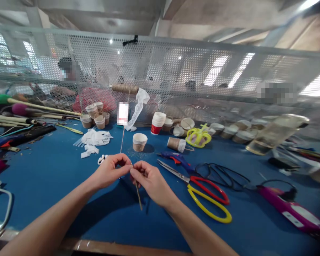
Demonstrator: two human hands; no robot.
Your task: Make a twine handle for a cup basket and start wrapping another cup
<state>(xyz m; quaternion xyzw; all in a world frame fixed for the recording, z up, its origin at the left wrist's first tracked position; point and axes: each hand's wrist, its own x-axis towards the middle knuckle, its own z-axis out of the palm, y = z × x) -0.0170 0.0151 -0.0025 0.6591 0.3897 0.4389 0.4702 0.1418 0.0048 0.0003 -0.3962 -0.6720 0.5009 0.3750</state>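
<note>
Both hands meet above the blue table (56, 209), fingertips close together: the left hand (110, 171) has its thumb and index finger pinched on a thin brown twine (139, 199), and the right hand (150, 180), with fingers curled, pinches the same twine just beside it. From this place a short end of the twine hangs below the right hand, while the other part rises to a brown spool (124, 89) near the mesh screen (176, 71). Behind the hands stands upright a small cup (140, 142) with white upper part and brown lower part. To the left of it lie white lace pieces (96, 138); to the right, scissors (177, 172) with red and yellow handles lie near a blue glue gun (174, 156). Farther back stand stacked paper cups (158, 124), next to a yellow crown-shaped piece (198, 138).
</note>
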